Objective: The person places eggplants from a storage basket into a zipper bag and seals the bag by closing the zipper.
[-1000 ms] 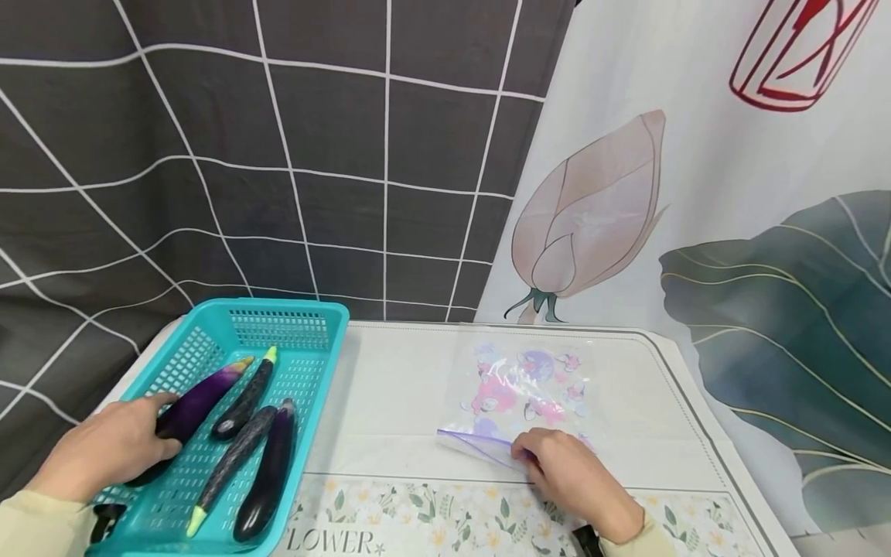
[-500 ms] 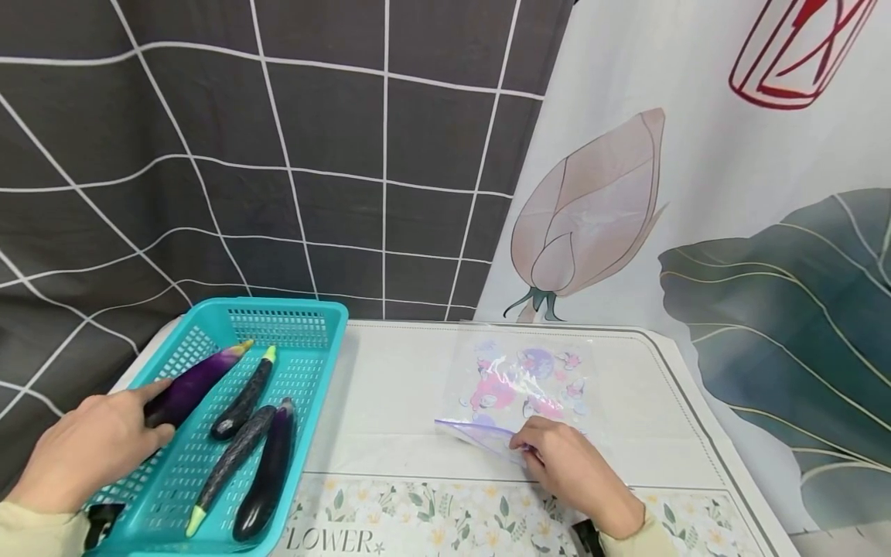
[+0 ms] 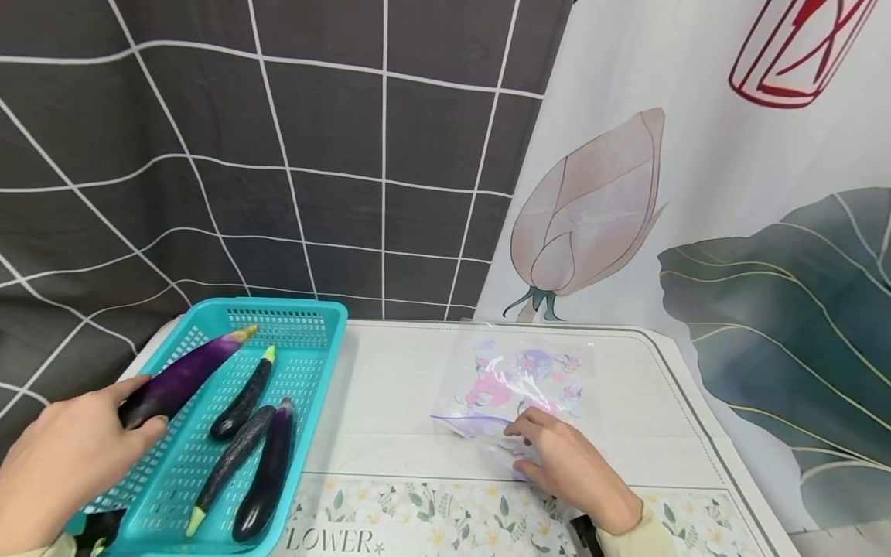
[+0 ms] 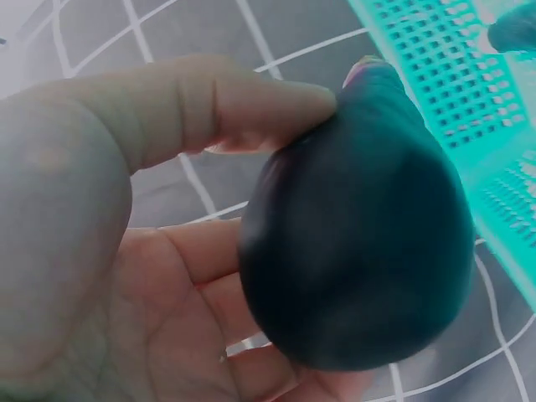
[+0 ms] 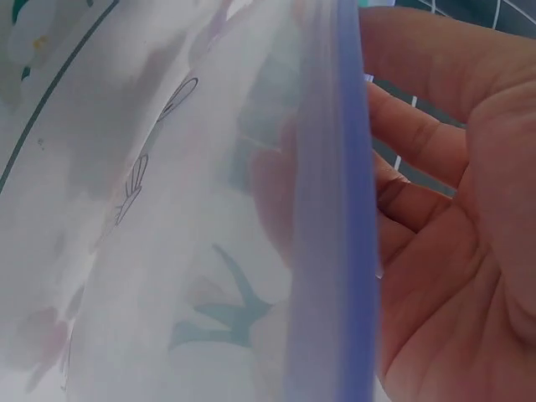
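My left hand (image 3: pixel 76 441) grips the thick end of a purple eggplant (image 3: pixel 184 379), thumb on one side and fingers on the other. Its yellowish tip points up and away, over the left part of a turquoise basket (image 3: pixel 326 387). In the left wrist view the dark rounded end of the eggplant fills the middle. At the right, my right hand (image 3: pixel 567 468) touches the mouth of a clear printed zip bag (image 3: pixel 487 391), thumb and index finger spread apart at its lips. The right wrist view shows the bag's purple zip strip (image 5: pixel 356 209) in front of partly hidden fingers.
Inside the basket lie a glossy dark eggplant (image 3: pixel 266 480) and two slender, mottled dark vegetables with light-green tips. The basket and bag sit on a white table cover (image 3: pixel 390 387) with a floral band. A dark gridded curtain (image 3: pixel 334 209) hangs behind.
My left hand has drawn the purple eggplant up and leftward within the basket area. The right thumb and index finger have parted, and the bag's mouth has spread wider.
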A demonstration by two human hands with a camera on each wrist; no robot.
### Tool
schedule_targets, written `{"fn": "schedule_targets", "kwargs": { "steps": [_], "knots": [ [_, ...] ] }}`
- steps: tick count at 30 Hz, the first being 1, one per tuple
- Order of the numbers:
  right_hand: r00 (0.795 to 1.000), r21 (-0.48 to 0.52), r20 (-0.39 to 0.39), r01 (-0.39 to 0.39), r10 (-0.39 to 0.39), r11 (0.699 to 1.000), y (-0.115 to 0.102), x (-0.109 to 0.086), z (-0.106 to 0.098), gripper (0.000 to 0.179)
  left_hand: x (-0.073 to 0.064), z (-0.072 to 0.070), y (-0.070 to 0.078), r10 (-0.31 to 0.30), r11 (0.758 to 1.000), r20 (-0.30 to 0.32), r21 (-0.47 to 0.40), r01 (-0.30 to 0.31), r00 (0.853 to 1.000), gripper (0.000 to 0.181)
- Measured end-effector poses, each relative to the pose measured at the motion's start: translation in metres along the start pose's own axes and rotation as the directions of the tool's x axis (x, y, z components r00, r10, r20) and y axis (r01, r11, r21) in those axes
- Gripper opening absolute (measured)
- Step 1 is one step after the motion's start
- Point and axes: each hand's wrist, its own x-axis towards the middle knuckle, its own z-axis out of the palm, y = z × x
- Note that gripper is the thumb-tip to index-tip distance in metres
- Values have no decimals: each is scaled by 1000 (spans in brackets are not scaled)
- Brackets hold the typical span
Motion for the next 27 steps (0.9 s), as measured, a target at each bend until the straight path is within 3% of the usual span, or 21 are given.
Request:
{"fn": "schedule_targets", "kwargs": {
  "steps": [4, 8, 15, 22, 27],
  "knots": [
    [1000, -7, 4, -8, 8, 1000, 0, 0, -1, 36, -4, -2, 2, -8, 1000, -51, -12, 8, 999, 66],
    [1000, -14, -1, -22, 22, 1000, 0, 0, -1, 39, -8, -2, 6, -4, 1000, -55, -24, 3, 998, 67],
    [999, -17, -16, -32, 32, 999, 1, 0, 1, 43, -20, -2, 16, 48, 998, -97, -46, -53, 994, 69],
    [999, -11, -17, -38, 38, 999, 2, -1, 2, 51, -31, -5, 27, 137, 987, -144, -62, -147, 980, 65],
    [999, -19, -22, -36, 36, 999, 2, -1, 3, 57, -36, -7, 34, 126, 988, -142, -73, -138, 982, 62]
  ]
}}
